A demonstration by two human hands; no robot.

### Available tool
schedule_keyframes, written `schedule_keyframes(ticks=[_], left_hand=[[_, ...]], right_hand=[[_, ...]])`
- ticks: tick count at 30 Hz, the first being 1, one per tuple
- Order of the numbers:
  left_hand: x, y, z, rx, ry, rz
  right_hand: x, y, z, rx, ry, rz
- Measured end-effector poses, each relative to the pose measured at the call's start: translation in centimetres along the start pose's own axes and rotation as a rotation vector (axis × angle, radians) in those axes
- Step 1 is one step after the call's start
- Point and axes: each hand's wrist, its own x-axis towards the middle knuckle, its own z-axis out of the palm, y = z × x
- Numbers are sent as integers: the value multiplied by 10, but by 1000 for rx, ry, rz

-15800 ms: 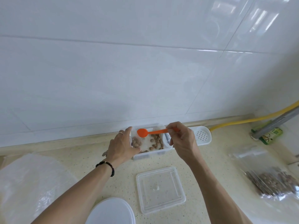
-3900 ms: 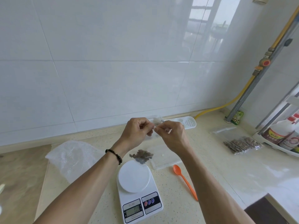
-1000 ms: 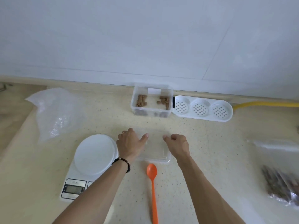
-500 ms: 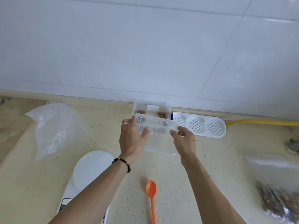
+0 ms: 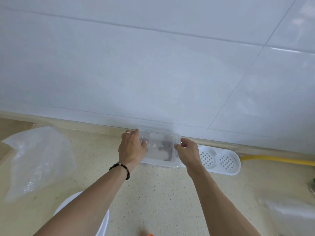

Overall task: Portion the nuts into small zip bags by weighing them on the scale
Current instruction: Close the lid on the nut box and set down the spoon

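Observation:
A clear plastic nut box (image 5: 160, 163) stands against the wall at the back of the counter, a few brown nuts dimly visible inside. A clear lid (image 5: 160, 142) lies on top of it. My left hand (image 5: 132, 148) grips the lid's left edge and my right hand (image 5: 187, 151) pinches its right edge. The white scale (image 5: 102, 223) shows only as part of its round platform at the bottom, partly under my left forearm. The orange spoon (image 5: 150, 234) tip peeks in at the bottom edge.
A large crumpled clear bag (image 5: 35, 160) lies on the left of the counter. A white perforated tray (image 5: 219, 160) sits right of the box, with a yellow hose (image 5: 279, 160) behind it. A clear bag (image 5: 289, 208) lies blurred at the right.
Both hands lifted the clear lid off the counter, carried it back to the nut box and set it on top. The view tilted up, so the scale and spoon slid toward the bottom edge.

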Motion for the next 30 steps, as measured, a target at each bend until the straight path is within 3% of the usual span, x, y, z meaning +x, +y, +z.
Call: schedule_keyframes(ticks=[4,10,14,17,20,23,26,30], left_hand=[[8,-8,11,42,-7,18],[11,-19,16,-136,-68,-12],[12,-21,18,-49,-71,9],[8,-21,22,113,-21,181],[-3,-19,29,230,-148,336],[-5,-17,34,281,-286,311],[-4,-16,34,299,-329,295],[-4,-15,34,298,-345,283]], right_hand=[[9,5,7,-47,4,-31],[8,11,9,-85,-49,-59],[14,18,10,-87,-24,-33],[19,20,9,-134,8,-11],[20,25,6,-176,19,55],[20,31,4,-180,1,127],[18,31,7,-39,-47,156],[12,22,6,53,37,123]])
